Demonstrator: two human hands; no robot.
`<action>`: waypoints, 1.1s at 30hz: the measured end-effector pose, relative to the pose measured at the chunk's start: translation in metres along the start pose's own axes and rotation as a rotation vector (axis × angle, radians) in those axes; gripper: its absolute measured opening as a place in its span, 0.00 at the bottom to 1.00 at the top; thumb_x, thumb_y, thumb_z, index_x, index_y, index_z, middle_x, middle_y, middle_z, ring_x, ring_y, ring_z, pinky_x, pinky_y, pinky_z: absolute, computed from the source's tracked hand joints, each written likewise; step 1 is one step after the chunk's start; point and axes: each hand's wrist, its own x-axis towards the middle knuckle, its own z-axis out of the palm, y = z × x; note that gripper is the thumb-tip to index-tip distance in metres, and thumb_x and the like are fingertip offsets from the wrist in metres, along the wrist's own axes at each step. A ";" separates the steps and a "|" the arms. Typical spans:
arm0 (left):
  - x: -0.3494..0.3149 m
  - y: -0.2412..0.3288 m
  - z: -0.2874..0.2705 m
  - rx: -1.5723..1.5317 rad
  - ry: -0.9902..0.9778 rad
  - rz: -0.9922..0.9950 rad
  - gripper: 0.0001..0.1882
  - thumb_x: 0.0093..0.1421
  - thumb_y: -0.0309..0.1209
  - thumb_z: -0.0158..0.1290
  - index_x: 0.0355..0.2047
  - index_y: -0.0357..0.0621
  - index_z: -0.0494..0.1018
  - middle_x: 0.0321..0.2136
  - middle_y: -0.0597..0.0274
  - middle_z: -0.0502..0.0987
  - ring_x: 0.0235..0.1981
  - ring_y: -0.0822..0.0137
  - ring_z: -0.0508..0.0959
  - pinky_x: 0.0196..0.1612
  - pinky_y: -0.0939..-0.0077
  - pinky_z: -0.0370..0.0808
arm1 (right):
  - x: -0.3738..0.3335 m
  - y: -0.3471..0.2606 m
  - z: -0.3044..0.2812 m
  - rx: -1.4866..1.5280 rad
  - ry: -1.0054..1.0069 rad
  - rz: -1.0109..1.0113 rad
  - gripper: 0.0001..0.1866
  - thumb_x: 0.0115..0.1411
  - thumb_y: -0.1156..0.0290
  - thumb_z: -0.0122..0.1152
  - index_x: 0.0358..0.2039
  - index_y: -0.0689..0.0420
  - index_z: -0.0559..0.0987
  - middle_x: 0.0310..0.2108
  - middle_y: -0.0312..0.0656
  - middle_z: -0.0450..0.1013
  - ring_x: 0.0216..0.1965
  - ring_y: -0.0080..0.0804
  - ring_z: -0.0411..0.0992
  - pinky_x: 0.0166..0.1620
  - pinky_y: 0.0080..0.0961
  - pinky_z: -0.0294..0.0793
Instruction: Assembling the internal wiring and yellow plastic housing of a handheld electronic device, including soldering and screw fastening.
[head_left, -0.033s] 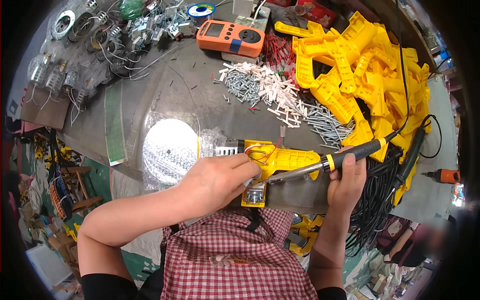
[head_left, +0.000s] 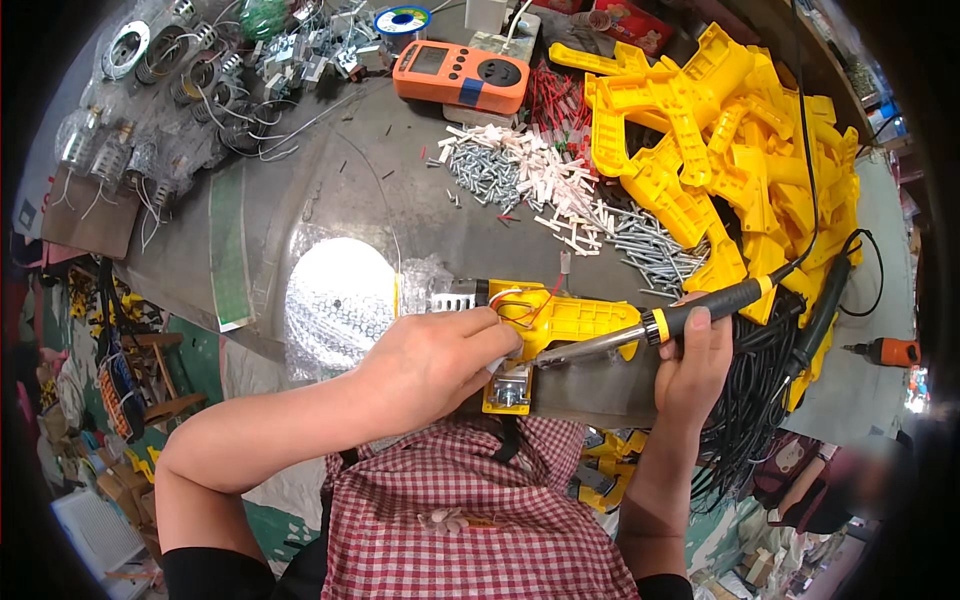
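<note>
My right hand (head_left: 696,372) grips a soldering iron (head_left: 706,308) by its black and yellow handle. The iron's metal barrel points left, with its tip close to the fingers of my left hand (head_left: 437,352). Those fingers are pinched over a yellow plastic tool housing (head_left: 590,318) lying on the table; a small whitish piece shows at the fingertips, too hidden to name. Red and white wires (head_left: 520,303) run inside the housing. A metal part (head_left: 510,388) sits in the housing's near end. To the left, a perforated metal cylinder in clear plastic wrap (head_left: 440,292) adjoins the housing.
Yellow housing shells (head_left: 700,130) are piled at the right, beside black cables (head_left: 750,390). Screws (head_left: 655,250) and white sleeves (head_left: 560,180) lie farther back, before an orange multimeter (head_left: 460,76). A solder spool (head_left: 403,22) stands behind. Wrapped metal parts (head_left: 190,80) crowd the far left.
</note>
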 end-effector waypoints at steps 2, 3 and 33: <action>0.000 0.000 0.000 0.004 -0.009 -0.004 0.17 0.42 0.22 0.58 0.36 0.44 0.71 0.30 0.61 0.73 0.29 0.58 0.77 0.29 0.68 0.75 | -0.001 -0.001 0.001 -0.007 0.009 0.000 0.13 0.62 0.67 0.54 0.40 0.62 0.68 0.26 0.35 0.66 0.20 0.15 0.60 0.24 0.11 0.59; 0.000 0.001 0.000 0.006 -0.004 -0.001 0.18 0.42 0.21 0.58 0.36 0.44 0.71 0.30 0.61 0.73 0.29 0.58 0.77 0.29 0.68 0.75 | -0.001 -0.001 0.001 -0.015 0.018 -0.001 0.13 0.62 0.67 0.54 0.40 0.62 0.68 0.26 0.35 0.66 0.20 0.15 0.60 0.24 0.11 0.59; -0.023 0.000 -0.014 0.341 0.187 0.161 0.22 0.42 0.26 0.57 0.41 0.44 0.72 0.30 0.63 0.73 0.25 0.65 0.74 0.25 0.74 0.73 | -0.001 0.001 -0.001 0.055 -0.032 -0.031 0.11 0.62 0.70 0.53 0.41 0.63 0.68 0.28 0.38 0.68 0.21 0.17 0.62 0.24 0.12 0.61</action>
